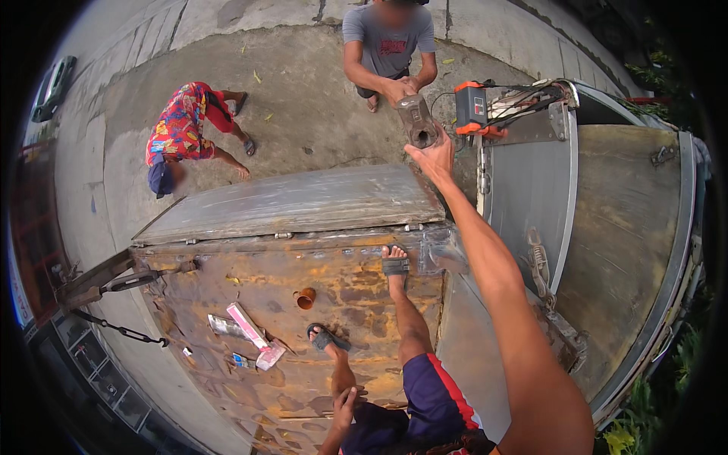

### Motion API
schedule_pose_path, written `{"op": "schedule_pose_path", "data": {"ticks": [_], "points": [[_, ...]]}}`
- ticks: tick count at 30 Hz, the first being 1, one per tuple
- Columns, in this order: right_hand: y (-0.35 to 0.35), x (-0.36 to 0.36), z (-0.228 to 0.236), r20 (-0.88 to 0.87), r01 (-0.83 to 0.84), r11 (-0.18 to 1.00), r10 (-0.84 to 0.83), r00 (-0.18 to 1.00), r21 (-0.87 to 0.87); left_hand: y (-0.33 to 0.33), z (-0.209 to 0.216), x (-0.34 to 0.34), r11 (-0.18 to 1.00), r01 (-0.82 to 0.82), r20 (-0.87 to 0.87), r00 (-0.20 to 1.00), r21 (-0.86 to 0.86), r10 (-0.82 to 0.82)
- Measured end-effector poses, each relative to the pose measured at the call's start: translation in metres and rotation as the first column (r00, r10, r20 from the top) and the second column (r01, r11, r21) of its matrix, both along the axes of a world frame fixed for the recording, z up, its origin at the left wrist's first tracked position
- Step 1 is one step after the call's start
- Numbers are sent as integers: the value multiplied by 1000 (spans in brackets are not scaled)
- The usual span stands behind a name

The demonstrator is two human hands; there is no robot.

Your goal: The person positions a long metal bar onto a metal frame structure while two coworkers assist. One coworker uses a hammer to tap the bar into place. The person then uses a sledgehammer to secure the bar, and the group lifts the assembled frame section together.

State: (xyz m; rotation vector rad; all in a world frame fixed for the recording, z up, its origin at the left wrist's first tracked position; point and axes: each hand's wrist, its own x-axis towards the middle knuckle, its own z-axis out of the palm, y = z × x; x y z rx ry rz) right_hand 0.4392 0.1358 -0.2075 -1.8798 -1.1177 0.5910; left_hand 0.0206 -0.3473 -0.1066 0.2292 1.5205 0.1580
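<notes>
My right hand (434, 158) is stretched out past the edge of the metal bed, thumb and fingers closed around the near end of a dull grey-brown hollow container (414, 114). Its round dark opening faces me; its exact kind is unclear. Across from me, a person in a grey shirt (390, 45) has both hands at the container's far end, so we both touch it. Down by my bent left knee, my left hand (344, 411) rests with its fingers apart and nothing visible in it.
My sandalled feet stand on a rusty metal bed (341, 364) with a hinged grey panel (296, 201). On it lie a brown cup (305, 298) and a pink-white box (249, 326). An orange-grey device (471, 108) hangs at right. Another person (182, 133) bends at left.
</notes>
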Motion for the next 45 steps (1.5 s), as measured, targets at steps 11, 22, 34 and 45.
{"op": "schedule_pose_path", "data": {"ticks": [11,22,34,45], "points": [[-335,-205,127,-148,-154,973,129,981,-174,57,-7,-56,519,566,-482,823,641,-301],[-526,-371,204,-684,-578,788,303,664,-212,79,6,-194,-70,684,-469,417,726,-779],[-445,-8,258,335,444,381,925,-181,-811,-70,42,-231,664,723,-399,675,192,-620],[-428,50,245,331,391,372,928,-171,-842,-91,13,-250,807,590,-491,705,4,-512]]}}
